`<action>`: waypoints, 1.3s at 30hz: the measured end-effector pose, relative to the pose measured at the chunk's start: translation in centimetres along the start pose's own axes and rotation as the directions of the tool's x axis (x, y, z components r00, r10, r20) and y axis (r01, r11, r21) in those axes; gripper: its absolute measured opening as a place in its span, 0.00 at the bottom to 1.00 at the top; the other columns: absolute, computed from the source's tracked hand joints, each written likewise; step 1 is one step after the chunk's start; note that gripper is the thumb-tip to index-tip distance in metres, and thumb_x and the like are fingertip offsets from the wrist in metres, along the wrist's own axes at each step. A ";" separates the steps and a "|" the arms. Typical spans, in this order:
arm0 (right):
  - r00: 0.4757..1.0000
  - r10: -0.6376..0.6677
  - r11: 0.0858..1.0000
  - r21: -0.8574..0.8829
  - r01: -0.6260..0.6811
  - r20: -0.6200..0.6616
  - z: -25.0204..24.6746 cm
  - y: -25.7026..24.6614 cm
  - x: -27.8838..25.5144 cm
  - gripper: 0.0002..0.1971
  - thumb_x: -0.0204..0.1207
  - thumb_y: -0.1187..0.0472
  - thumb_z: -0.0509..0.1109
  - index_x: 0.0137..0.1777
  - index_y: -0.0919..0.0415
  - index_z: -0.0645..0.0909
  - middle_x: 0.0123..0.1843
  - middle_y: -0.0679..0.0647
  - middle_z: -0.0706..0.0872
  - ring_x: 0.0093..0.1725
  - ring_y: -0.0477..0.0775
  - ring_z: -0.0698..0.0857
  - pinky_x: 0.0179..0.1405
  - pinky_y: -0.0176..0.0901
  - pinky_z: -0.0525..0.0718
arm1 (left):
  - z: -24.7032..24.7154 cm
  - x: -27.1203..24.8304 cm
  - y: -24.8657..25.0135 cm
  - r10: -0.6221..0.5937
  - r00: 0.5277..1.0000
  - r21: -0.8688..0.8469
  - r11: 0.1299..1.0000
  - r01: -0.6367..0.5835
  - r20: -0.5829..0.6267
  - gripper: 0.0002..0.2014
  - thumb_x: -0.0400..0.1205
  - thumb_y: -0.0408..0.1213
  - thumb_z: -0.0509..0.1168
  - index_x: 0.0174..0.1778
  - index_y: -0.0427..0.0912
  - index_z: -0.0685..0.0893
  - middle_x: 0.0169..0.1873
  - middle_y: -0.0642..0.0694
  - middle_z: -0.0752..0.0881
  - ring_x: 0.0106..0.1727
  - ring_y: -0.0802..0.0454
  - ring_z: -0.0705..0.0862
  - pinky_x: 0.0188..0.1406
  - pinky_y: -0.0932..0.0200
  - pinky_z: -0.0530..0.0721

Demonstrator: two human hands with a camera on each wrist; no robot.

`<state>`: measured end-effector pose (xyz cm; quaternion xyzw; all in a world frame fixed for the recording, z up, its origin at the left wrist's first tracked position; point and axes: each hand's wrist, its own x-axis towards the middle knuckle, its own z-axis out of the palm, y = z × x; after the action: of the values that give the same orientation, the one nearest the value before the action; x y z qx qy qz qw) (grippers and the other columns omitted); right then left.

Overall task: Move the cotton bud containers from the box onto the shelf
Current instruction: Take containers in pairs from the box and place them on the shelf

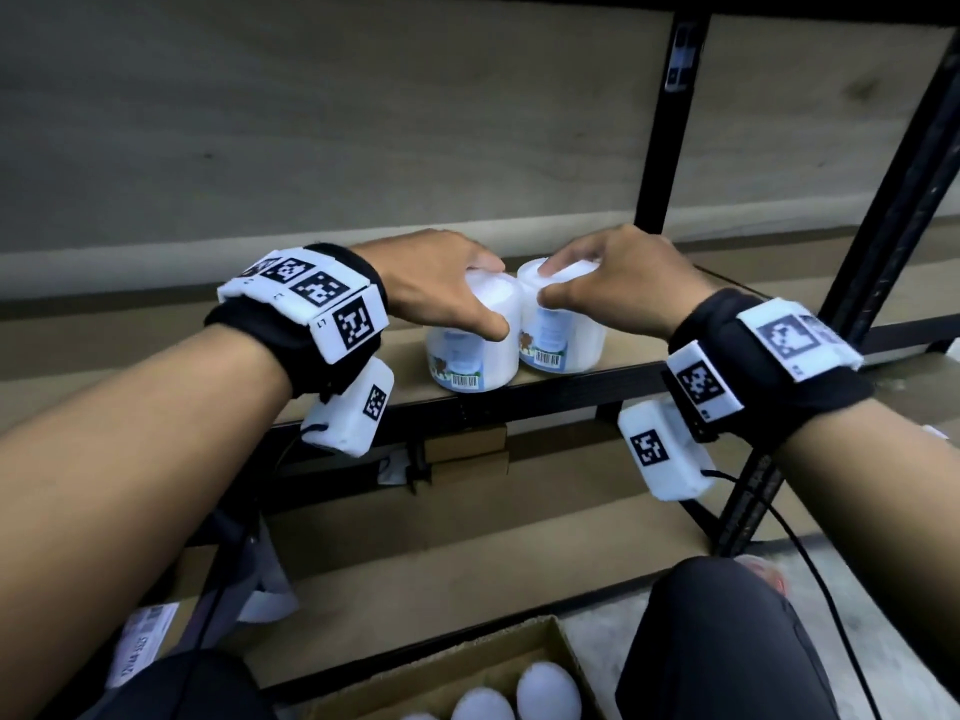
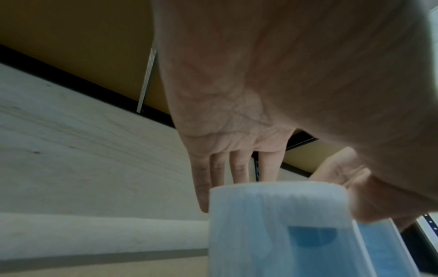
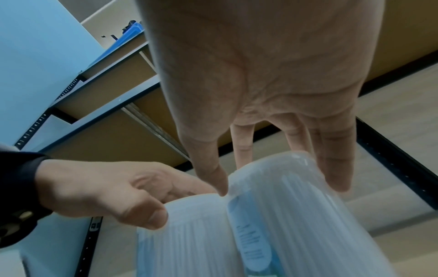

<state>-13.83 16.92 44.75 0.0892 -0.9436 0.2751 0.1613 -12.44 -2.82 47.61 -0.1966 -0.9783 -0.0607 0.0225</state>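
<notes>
Head view: we see two translucent white cylindrical plastic cotton bud containers standing upright side by side, touching, near the front edge of the brown board shelf (image 1: 618, 356) in a black metal rack. The left container (image 1: 470, 350) sits under our left hand (image 1: 441, 283); its fingers curl over the lid and the thumb presses the side wall, so the hand grips it from above. The right container (image 1: 563, 335) is gripped the same way by our right hand (image 1: 618, 283), fingers on the lid and thumb on the near wall. Both labels with barcodes face us. Below, an open brown cardboard box (image 1: 558, 652) holds more white rounded container lids (image 1: 548, 693); at least three show at the frame's lower edge.

Left wrist view: the left hand (image 2: 237, 121) reaches down over the left container (image 2: 279, 224). The fingers (image 2: 201, 187) lie down its far side and the thumb bears on its right side.

Right wrist view: the right hand (image 3: 272, 84) spans the top of the right container (image 3: 296, 215), thumb and fingers touching opposite edges of the lid. The left hand (image 3: 102, 191) holds the left container (image 3: 189, 239) just beside it; the two containers touch.
</notes>
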 end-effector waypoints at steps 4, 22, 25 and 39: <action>1.000 0.001 0.999 -0.046 0.000 0.001 0.7 0.1 0.6 0.14 0.66 0.44 0.76 0.53 0.42 0.89 0.64 0.45 0.86 0.70 0.53 0.77 0.56 0.37 0.73 | 0.3 0.8 -0.2 -0.029 0.999 -0.013 0.999 0.029 0.042 0.32 0.63 0.61 0.68 0.64 0.55 0.83 0.57 0.54 0.86 0.57 0.50 0.84 0.61 0.46 0.84; 0.996 -0.018 0.986 -0.164 0.032 0.087 1.1 0.7 1.1 0.21 0.74 0.38 0.73 0.64 0.43 0.87 0.69 0.42 0.85 0.75 0.51 0.74 0.67 0.38 0.71 | 1.4 3.3 -1.6 -0.028 0.998 -0.023 0.999 0.030 0.052 0.35 0.75 0.58 0.67 0.80 0.55 0.71 0.76 0.53 0.76 0.73 0.51 0.76 0.73 0.56 0.73; 0.992 -0.078 0.977 -0.189 0.097 0.101 0.7 0.8 0.4 0.22 0.74 0.42 0.75 0.68 0.43 0.85 0.71 0.43 0.83 0.76 0.51 0.73 0.69 0.40 0.71 | 1.5 3.2 -1.6 -0.023 1.000 0.002 1.000 0.023 -0.014 0.38 0.72 0.59 0.69 0.80 0.53 0.72 0.76 0.51 0.75 0.73 0.49 0.75 0.72 0.54 0.75; 0.974 -0.222 0.937 -0.266 0.226 0.046 0.4 -0.2 1.1 0.23 0.71 0.73 0.72 0.51 0.41 0.92 0.49 0.48 0.92 0.53 0.50 0.89 0.59 0.42 0.86 | 0.1 2.5 -0.8 0.064 0.997 0.095 0.994 -0.060 -0.043 0.21 0.74 0.45 0.77 0.64 0.52 0.87 0.58 0.56 0.89 0.60 0.55 0.84 0.63 0.54 0.82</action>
<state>-14.94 16.48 44.94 0.1755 -0.9571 0.1232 0.1949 -15.04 -2.60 47.61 -0.2243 -0.9727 -0.0185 0.0563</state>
